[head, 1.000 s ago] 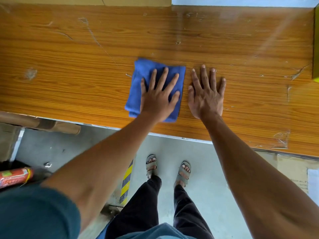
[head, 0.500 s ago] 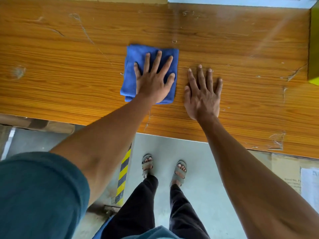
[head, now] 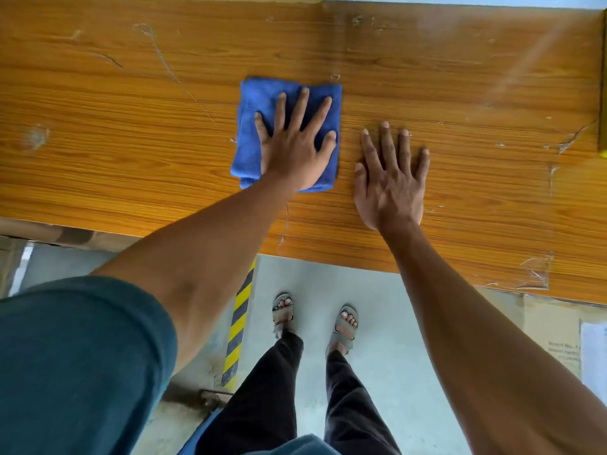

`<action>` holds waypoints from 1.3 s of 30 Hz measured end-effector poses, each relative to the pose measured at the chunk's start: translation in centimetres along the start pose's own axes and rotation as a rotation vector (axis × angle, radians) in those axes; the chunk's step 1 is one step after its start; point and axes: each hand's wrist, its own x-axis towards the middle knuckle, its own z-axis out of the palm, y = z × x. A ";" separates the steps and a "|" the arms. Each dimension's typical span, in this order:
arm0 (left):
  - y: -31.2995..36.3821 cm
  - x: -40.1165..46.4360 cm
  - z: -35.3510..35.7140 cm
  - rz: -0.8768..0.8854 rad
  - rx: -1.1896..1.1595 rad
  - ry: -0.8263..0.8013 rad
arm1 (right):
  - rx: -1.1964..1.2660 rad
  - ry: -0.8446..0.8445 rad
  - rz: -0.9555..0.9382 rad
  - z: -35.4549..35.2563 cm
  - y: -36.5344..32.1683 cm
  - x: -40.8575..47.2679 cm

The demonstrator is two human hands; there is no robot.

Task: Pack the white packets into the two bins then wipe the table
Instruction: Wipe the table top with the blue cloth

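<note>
Two flat hands on the wooden table (head: pixel 131 142), left hand (head: pixel 295 146) pressing the folded blue cloth (head: pixel 256 103), right hand (head: pixel 389 182) spread bare beside it

Bare table (head: pixel 115 142) stretches left of the blue cloth (head: pixel 262 96) and toward the frame's top. To its right the right hand (head: pixel 389 185) lies flat (just beside), with a green-yellow object (head: pixel 603 93) at the right edge.

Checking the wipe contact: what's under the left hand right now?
The folded blue cloth lies under the left hand, flat on the wooden table. The tabletop beneath the cloth is covered.
</note>
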 end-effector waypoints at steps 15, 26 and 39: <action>1.9 -3.0 0.3 -0.037 -0.033 -0.035 | 0.011 0.005 -0.023 0.3 0.3 0.0; 7.7 -13.7 3.0 0.025 -0.053 0.009 | 0.341 0.054 0.027 -1.6 3.9 -4.4; 0.1 -8.1 -0.5 -0.179 -0.287 0.236 | 0.275 0.099 -0.252 -1.5 -3.6 -5.1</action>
